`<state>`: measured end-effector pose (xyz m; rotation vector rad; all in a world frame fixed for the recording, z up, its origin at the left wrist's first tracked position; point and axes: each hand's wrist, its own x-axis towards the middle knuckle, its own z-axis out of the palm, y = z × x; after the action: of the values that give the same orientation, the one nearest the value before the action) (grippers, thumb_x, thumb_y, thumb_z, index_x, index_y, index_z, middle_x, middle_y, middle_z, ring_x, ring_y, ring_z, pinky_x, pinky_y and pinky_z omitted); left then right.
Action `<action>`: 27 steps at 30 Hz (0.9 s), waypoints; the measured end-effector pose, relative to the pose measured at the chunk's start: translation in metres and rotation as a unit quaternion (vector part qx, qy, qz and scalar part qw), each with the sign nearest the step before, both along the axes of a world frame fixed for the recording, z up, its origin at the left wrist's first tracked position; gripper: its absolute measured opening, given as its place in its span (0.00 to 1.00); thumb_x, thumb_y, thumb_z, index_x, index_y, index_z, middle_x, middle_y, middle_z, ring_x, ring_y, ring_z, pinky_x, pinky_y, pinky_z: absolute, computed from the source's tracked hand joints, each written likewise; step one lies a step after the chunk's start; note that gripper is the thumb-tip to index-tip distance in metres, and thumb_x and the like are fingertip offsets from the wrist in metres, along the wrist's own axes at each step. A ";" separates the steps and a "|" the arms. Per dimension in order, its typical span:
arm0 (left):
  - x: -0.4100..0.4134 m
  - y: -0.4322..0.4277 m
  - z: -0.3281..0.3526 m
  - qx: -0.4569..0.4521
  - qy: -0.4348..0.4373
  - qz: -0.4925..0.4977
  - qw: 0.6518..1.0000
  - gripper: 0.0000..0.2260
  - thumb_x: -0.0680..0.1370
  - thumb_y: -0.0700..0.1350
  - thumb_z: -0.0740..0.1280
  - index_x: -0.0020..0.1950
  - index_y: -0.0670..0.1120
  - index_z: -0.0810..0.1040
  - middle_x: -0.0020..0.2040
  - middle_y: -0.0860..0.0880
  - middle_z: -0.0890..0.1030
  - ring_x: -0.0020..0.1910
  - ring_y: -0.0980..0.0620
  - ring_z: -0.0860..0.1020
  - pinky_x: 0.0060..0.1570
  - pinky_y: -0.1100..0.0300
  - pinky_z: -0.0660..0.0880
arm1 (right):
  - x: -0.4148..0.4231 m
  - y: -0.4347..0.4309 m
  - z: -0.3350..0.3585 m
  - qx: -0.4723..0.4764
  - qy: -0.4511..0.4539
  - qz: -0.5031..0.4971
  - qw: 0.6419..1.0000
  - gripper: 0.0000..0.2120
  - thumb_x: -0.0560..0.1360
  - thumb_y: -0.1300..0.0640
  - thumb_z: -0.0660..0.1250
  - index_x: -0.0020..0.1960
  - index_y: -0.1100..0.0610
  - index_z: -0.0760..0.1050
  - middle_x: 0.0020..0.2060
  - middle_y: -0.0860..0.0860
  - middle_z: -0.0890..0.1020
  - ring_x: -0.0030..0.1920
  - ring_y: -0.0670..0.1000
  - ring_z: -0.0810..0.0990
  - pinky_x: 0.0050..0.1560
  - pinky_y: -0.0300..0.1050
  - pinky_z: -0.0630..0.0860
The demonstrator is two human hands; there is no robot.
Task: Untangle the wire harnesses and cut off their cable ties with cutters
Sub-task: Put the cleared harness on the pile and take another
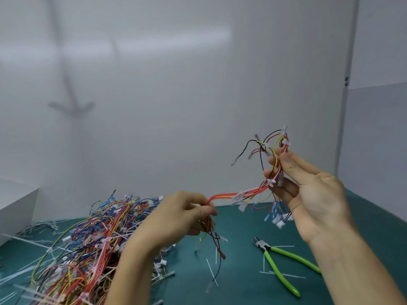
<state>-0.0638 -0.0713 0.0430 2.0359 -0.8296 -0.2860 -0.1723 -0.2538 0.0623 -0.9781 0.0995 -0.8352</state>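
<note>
Wire harness (222, 195) stretched between left hand (187, 213) pinching one end and right hand (308, 190) gripping the other, where steady, gentle tension should help it untangle.

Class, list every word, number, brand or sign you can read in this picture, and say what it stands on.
No text can be read.
Green-handled metal cutters: no legible brand.
White plastic connectors on the held red and yellow wire harness: too small and blurred to tell.
</note>
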 end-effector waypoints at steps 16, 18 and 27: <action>-0.013 -0.012 0.010 -0.160 0.024 0.036 0.986 0.11 0.83 0.41 0.59 0.60 0.46 0.80 0.54 0.50 0.85 0.51 0.56 0.84 0.51 0.69 0.78 | -0.002 0.010 0.001 -0.221 -0.005 -0.015 0.975 0.07 0.70 0.56 0.71 0.44 0.50 0.87 0.36 0.54 0.87 0.28 0.49 0.81 0.32 0.39 0.80; -0.017 -0.017 0.014 -0.290 0.100 0.018 0.952 0.16 0.81 0.53 0.61 0.53 0.44 0.83 0.49 0.47 0.87 0.49 0.50 0.85 0.48 0.61 0.82 | 0.001 0.014 -0.001 -0.271 0.008 -0.001 0.963 0.09 0.72 0.59 0.72 0.42 0.46 0.87 0.35 0.55 0.86 0.28 0.49 0.80 0.32 0.39 0.80; -0.030 -0.031 0.017 -0.414 0.124 0.057 0.900 0.04 0.76 0.39 0.71 0.46 0.39 0.83 0.44 0.42 0.87 0.43 0.47 0.86 0.39 0.62 0.81 | 0.003 0.019 -0.012 -0.594 0.108 -0.154 0.782 0.10 0.75 0.46 0.71 0.54 0.34 0.79 0.36 0.48 0.84 0.36 0.50 0.81 0.40 0.51 0.77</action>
<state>-0.0934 -0.1021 0.0603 1.2043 -0.5312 -0.0898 -0.1696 -0.2346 0.0500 -2.3107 -0.1018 -1.0835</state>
